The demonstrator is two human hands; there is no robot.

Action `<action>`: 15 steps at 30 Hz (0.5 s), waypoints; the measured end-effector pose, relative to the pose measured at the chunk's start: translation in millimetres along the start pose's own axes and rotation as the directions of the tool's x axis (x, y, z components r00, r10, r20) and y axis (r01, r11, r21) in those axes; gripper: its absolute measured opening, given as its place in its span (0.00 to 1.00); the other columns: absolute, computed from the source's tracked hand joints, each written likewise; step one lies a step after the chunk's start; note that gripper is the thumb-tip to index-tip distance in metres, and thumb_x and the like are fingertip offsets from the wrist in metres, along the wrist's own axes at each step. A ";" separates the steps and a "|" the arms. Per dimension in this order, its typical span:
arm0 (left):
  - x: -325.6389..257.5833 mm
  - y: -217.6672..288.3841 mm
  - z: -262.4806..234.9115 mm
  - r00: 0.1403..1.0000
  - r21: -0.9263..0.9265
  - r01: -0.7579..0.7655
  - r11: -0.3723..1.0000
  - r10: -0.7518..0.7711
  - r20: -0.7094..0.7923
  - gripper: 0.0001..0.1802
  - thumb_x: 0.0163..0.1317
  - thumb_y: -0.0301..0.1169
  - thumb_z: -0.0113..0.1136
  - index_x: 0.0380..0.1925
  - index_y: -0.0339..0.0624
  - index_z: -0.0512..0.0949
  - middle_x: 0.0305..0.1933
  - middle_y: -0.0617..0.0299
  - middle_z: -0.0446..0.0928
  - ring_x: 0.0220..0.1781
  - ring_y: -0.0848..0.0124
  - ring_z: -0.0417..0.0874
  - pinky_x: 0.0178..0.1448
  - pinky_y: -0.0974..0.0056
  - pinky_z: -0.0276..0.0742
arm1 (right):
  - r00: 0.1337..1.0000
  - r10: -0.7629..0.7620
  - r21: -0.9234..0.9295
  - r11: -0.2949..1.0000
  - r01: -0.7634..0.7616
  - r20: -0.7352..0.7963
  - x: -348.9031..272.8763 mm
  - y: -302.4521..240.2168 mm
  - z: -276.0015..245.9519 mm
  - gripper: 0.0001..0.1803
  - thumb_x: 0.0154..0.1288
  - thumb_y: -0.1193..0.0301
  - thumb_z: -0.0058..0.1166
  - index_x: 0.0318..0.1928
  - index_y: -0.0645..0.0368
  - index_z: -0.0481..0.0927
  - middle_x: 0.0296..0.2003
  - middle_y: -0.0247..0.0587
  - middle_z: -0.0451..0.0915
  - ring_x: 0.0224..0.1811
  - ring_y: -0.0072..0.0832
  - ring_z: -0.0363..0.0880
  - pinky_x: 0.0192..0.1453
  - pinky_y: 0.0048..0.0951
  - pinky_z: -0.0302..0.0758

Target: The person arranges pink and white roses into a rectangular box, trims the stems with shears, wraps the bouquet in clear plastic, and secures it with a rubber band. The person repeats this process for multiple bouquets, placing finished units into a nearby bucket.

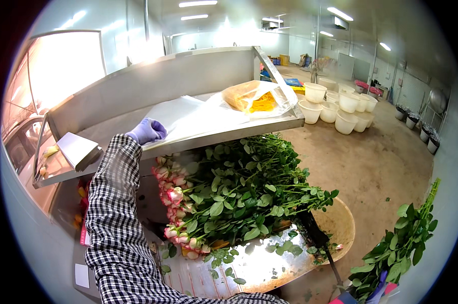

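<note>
In a purple glove, my left hand (pixel 148 131) reaches onto the metal shelf (pixel 224 133), its fingers closed at the near left edge of the white paper sheets (pixel 191 115). At the lower right, my right hand (pixel 378 290), also gloved in purple and mostly hidden, grips a bunch of leafy stems (pixel 398 245) with the cut ends pointing up. The heads of that bunch are not visible. Below the shelf lies a large pile of roses (pixel 239 187), pink-and-white blooms toward the left, on a metal work surface (pixel 249 276).
A clear bag of yellow bands (pixel 262 101) rests on the shelf's right end; a white pad or box (pixel 78 149) lies at its left. A dark bar (pixel 315 233) stands by the surface's right side. Stacked white buckets (pixel 346 104) stand on the floor beyond; several dark pots (pixel 412 119) line the right wall.
</note>
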State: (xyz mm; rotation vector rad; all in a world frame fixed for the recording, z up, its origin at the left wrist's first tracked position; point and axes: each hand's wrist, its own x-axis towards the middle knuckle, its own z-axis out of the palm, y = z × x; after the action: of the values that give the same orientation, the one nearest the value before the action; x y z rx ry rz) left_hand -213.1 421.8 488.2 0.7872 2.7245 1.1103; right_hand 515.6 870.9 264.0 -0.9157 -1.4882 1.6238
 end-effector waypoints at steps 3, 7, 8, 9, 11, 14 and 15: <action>4.9 -6.6 -12.0 0.992 -0.152 0.106 0.983 -0.095 0.078 0.08 0.53 0.23 0.70 0.35 0.38 0.85 0.34 0.62 0.85 0.28 0.79 0.81 0.33 0.74 0.77 | 1.000 -0.016 -0.020 1.000 0.016 0.001 -2.6 -3.5 1.8 0.30 0.70 0.59 0.53 0.68 0.59 0.66 0.63 0.42 0.72 0.61 0.37 0.73 0.65 0.38 0.69; 11.9 -13.8 -20.4 0.984 -0.291 0.109 0.950 -0.061 0.169 0.08 0.54 0.24 0.71 0.35 0.37 0.83 0.32 0.62 0.84 0.26 0.78 0.81 0.32 0.72 0.80 | 1.000 -0.022 -0.050 0.999 0.022 -0.010 -7.7 -8.7 2.7 0.30 0.69 0.60 0.55 0.67 0.60 0.67 0.62 0.42 0.72 0.60 0.37 0.73 0.64 0.38 0.70; 13.7 -14.6 -21.5 0.989 -0.257 0.090 0.962 -0.056 0.138 0.08 0.56 0.25 0.70 0.35 0.37 0.82 0.32 0.61 0.84 0.28 0.75 0.83 0.33 0.69 0.83 | 1.000 -0.023 -0.056 0.998 0.022 -0.014 -8.6 -9.8 3.3 0.30 0.69 0.60 0.55 0.67 0.60 0.67 0.61 0.43 0.73 0.60 0.38 0.74 0.64 0.38 0.70; 15.0 -15.7 -21.4 0.986 -0.308 0.112 0.945 -0.066 0.156 0.08 0.57 0.26 0.69 0.36 0.37 0.81 0.33 0.60 0.84 0.29 0.74 0.83 0.34 0.69 0.84 | 1.000 -0.023 -0.061 0.998 0.022 -0.018 -10.3 -11.2 3.2 0.30 0.68 0.60 0.55 0.67 0.60 0.67 0.61 0.43 0.73 0.60 0.38 0.74 0.63 0.38 0.70; 17.7 -18.4 -20.4 0.976 -0.400 0.176 0.899 -0.107 0.189 0.08 0.59 0.26 0.68 0.36 0.36 0.81 0.34 0.60 0.84 0.30 0.72 0.84 0.36 0.68 0.85 | 1.000 -0.022 -0.081 0.997 0.021 -0.019 -12.1 -13.4 4.6 0.30 0.68 0.61 0.56 0.66 0.60 0.67 0.61 0.43 0.73 0.59 0.38 0.74 0.63 0.38 0.70; 25.9 -27.9 -15.3 0.980 -0.484 0.191 0.854 -0.144 0.135 0.05 0.63 0.26 0.64 0.37 0.38 0.80 0.34 0.60 0.83 0.31 0.70 0.85 0.38 0.66 0.86 | 1.000 -0.021 -0.101 0.995 0.020 -0.010 -11.5 -16.1 11.1 0.30 0.67 0.61 0.57 0.66 0.60 0.68 0.60 0.44 0.74 0.59 0.39 0.75 0.62 0.39 0.71; 30.2 -32.7 -14.3 0.976 -0.518 0.219 0.827 -0.182 0.122 0.04 0.64 0.25 0.63 0.37 0.38 0.80 0.34 0.60 0.83 0.31 0.70 0.85 0.38 0.66 0.86 | 1.000 -0.021 -0.107 0.994 0.020 -0.005 -10.5 -17.7 14.1 0.30 0.67 0.61 0.57 0.66 0.60 0.68 0.60 0.44 0.74 0.59 0.39 0.75 0.62 0.39 0.71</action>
State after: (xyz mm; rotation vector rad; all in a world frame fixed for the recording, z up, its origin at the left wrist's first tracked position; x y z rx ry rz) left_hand -257.0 408.2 479.6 0.4277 2.1954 1.6330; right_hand 509.1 856.0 282.9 -0.9600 -1.5882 1.5376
